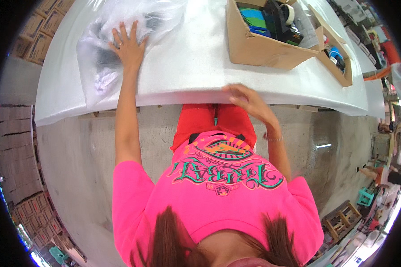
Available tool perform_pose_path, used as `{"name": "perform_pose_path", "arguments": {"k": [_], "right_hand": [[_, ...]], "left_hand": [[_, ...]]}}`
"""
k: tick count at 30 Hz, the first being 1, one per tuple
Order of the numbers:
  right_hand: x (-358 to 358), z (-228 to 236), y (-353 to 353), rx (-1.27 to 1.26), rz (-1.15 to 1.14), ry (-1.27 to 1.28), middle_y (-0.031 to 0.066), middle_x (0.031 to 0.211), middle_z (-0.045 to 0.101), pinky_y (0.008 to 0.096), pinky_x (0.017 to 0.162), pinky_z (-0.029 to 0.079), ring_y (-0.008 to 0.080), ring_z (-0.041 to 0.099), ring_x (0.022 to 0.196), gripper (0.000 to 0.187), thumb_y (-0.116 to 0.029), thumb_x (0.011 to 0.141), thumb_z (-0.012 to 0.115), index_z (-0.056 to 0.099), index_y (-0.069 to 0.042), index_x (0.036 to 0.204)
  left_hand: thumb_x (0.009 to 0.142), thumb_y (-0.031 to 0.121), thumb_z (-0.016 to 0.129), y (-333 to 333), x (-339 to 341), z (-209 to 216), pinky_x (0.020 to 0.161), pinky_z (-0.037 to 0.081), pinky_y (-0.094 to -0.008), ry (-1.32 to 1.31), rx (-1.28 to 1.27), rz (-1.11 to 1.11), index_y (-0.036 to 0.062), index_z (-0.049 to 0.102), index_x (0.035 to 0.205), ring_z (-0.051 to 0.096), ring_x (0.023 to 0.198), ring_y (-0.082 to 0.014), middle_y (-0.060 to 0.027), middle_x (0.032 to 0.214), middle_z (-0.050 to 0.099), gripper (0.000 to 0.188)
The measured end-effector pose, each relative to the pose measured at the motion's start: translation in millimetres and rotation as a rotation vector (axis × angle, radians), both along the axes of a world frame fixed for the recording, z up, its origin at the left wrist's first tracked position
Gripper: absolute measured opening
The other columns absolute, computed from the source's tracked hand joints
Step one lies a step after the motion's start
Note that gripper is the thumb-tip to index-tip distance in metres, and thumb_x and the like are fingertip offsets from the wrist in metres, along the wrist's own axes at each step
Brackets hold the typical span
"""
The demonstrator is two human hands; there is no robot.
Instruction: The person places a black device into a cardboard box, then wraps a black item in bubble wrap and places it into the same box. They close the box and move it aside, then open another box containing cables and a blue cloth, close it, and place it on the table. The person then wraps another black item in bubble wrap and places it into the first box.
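Toward the bench's (196, 49) left edge, press clear plastic bag (99, 58) evenly under left hand (130, 46), grip spread flat; right hand (253, 104), at near edge: grip loosely apart, empty

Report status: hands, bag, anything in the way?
Left hand spread on clear plastic bag. Right hand blurred, looks empty, near table edge. Bag contents unclear. Open cardboard box right, apart from bag.

Ornate teal-and-black lettering (229, 172) across a pink shirt (249, 213)'s front.
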State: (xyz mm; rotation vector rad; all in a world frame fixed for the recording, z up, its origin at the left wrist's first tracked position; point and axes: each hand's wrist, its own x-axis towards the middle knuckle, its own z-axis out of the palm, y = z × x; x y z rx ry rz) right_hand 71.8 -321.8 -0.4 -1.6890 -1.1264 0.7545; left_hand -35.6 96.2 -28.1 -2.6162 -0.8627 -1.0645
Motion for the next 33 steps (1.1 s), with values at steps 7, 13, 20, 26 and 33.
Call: {"name": "perform_pose_path", "arguments": {"k": [7,13,20,26,33], "right_hand": [[-8,-78,-83,-0.188,-0.423,0.301,0.0078,0.116,0.061,0.0308,0.091,0.044,0.0165,0.057,0.102,0.035,-0.024,0.092,0.061,0.060,-0.003,0.120],[-8,-60,-54,-0.262,-0.224,0.158,0.0100,0.108,0.062,0.0315,0.085,0.046,0.0162,0.057,0.096,0.035,-0.027,0.092,0.061,0.060,-0.004,0.119],[4,17,-8,-0.143,-0.246,0.229,0.0070,0.092,0.064,0.0280,0.080,0.048,0.0116,0.058,0.088,0.024,-0.020,0.095,0.058,0.063,-0.002,0.110],[33,-14,-33,-0.005,-0.820,-0.537,0.0125,0.092,0.063,0.0384,0.083,0.044,0.0233,0.060,0.091,0.017,-0.019,0.090,0.061,0.066,-0.008,0.101],[63,-57,-65,-0.040,-1.243,-0.750,0.0143,0.122,0.051,0.0467,0.098,0.028,0.0322,0.043,0.117,0.016,-0.019,0.091,0.055,0.066,-0.012,0.100]], "left_hand": [[0.083,0.041,0.065,-27,-2,10,0.104,0.006,-0.0736,0.149,-0.150,0.070,0.0317,0.033,0.146,0.010,0.143,-0.0403,-0.0100,0.157,0.015,0.071],[0.082,0.042,0.067,-55,-14,25,0.101,0.014,-0.0718,0.101,-0.128,0.057,0.0269,0.047,0.137,0.021,0.138,-0.0389,-0.0120,0.149,0.027,0.061],[0.082,0.028,0.070,-80,-10,31,0.088,0.031,-0.0466,-0.156,-0.033,-0.062,0.0211,0.060,0.122,0.040,0.116,-0.0271,-0.0080,0.124,0.044,0.042],[0.084,0.026,0.067,-62,7,20,0.094,0.032,-0.0493,-0.051,-0.353,-0.270,0.0184,0.062,0.120,0.038,0.122,-0.0268,-0.0088,0.125,0.046,0.037],[0.088,0.032,0.061,-49,20,-6,0.098,0.031,-0.0519,0.074,-0.202,-0.123,0.0162,0.062,0.119,0.037,0.126,-0.0280,-0.0065,0.132,0.046,0.035]]}}
